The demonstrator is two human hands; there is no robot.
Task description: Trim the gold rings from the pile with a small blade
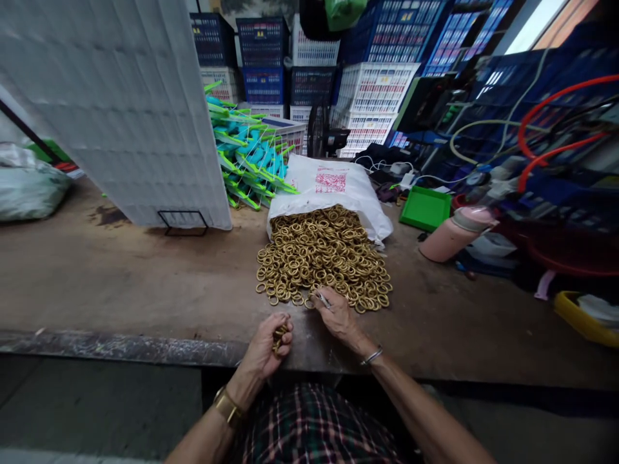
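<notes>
A heap of brass-coloured metal rings (324,251) spills from the mouth of a white woven sack (309,169) onto the table. My left hand (271,341), at the table's front edge, is curled around several of these rings, which show between the fingers and palm. At the near edge of the heap, my right hand (336,316) has its fingers pinched together beside the loose rings. Something small and silvery shows at its fingers; I cannot make out what it is, nor whether a ring is between the fingertips.
A tall pale panel (159,129) stands on the brown table (120,277) at left, with green and turquoise plastic pieces (249,151) stacked behind. At right are a green tray (425,208), a pink bottle (454,233) and a yellow basin (583,319). Crates (377,90) line the back.
</notes>
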